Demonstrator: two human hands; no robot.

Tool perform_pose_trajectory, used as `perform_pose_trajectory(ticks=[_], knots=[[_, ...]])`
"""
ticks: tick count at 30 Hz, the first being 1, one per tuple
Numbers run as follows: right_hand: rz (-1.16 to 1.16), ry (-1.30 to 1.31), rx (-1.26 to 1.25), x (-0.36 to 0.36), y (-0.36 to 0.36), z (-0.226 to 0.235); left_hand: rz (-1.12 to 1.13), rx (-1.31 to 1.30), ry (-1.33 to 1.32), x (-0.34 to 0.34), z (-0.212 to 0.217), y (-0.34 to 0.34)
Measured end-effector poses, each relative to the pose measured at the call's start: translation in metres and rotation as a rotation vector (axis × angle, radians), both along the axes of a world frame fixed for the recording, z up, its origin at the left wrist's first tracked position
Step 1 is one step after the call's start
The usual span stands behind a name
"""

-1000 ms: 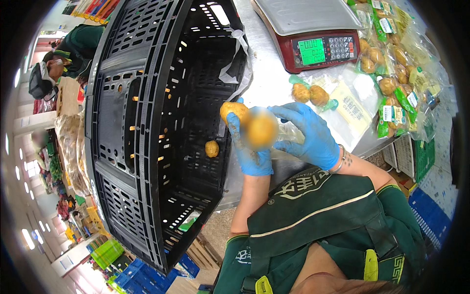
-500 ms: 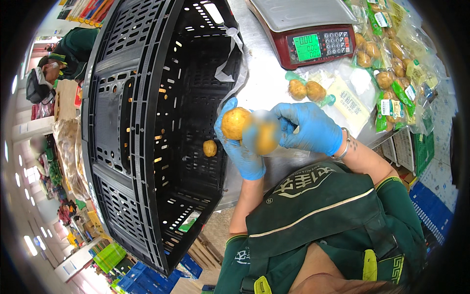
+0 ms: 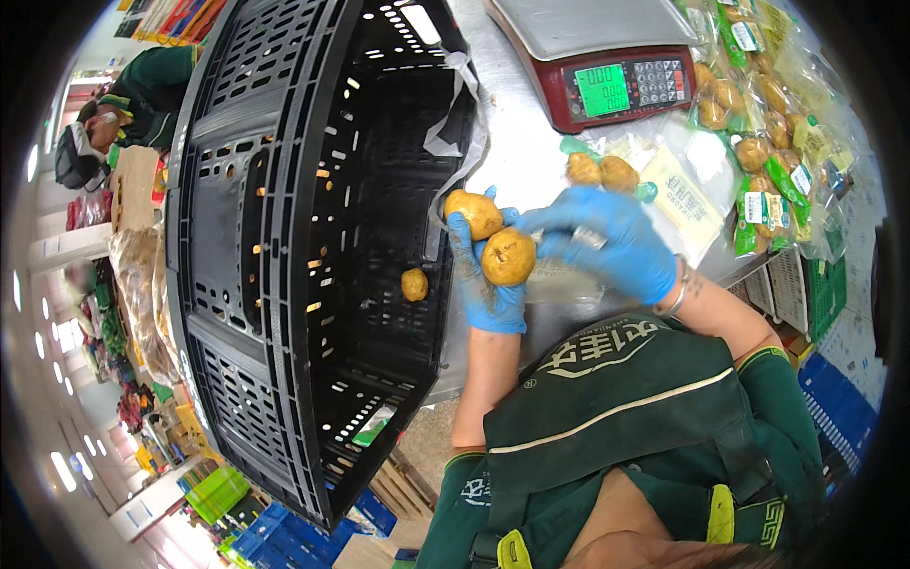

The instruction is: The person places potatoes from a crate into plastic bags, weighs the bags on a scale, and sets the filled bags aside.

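Note:
My left hand (image 3: 488,299), in a blue glove, cups two potatoes beside the crate's right edge. The upper potato (image 3: 474,214) rests toward the fingers, and the nearer potato (image 3: 508,257) sits against the palm. My right hand (image 3: 611,242), also gloved in blue, is just to the right, with its fingertips close to the nearer potato. Motion blurs its fingers, so I cannot tell if they hold anything or touch the potato. A third potato (image 3: 414,284) lies inside the tilted black plastic crate (image 3: 248,256) on my left.
A red scale (image 3: 621,87) with a lit green display stands at the back. Before it, two potatoes (image 3: 602,172) lie by clear plastic bags and a pale yellow label (image 3: 684,194). Several bagged potatoes (image 3: 763,156) are piled at right. A person (image 3: 142,109) bends at far left.
The two potatoes in my left hand have turned and shifted slightly, and both now show clearly. My right hand has moved and its fingers are blurred. The whole view has shifted slightly.

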State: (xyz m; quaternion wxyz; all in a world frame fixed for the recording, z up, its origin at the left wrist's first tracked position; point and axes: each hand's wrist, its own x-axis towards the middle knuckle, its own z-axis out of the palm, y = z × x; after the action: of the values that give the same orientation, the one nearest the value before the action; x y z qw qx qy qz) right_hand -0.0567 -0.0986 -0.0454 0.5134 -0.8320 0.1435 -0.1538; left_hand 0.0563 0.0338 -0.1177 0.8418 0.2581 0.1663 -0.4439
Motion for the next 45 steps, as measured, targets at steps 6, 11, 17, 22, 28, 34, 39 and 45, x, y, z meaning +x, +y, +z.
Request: perform_pose_trajectory(ticks=[6,11,17,22,28,34,39,45], knots=[[0.063,-0.006,0.141,0.017,0.009,-0.019,0.012,0.22,-0.586,-0.009,0.015,0.002],[-0.009,0.038,0.462,0.02,0.001,-0.018,-0.123,-0.105,-0.203,-0.004,0.01,0.003],[0.238,0.194,1.107,0.004,-0.001,-0.03,0.027,0.163,-0.831,0.004,0.019,0.002],[0.233,-0.053,1.06,0.011,0.013,-0.039,0.148,0.125,-0.814,0.008,0.035,-0.005],[0.253,-0.133,1.134,0.01,0.012,-0.04,0.23,-0.035,-0.404,0.035,0.013,0.016],[0.187,-0.14,0.642,0.007,0.02,-0.036,0.184,-0.052,-0.419,0.013,0.028,0.011],[0.128,-0.274,0.348,0.007,0.022,-0.035,0.113,-0.027,-0.408,0.001,0.035,0.011],[0.096,-0.37,0.121,0.01,0.026,-0.039,0.071,0.023,-0.389,-0.015,0.05,0.002]])
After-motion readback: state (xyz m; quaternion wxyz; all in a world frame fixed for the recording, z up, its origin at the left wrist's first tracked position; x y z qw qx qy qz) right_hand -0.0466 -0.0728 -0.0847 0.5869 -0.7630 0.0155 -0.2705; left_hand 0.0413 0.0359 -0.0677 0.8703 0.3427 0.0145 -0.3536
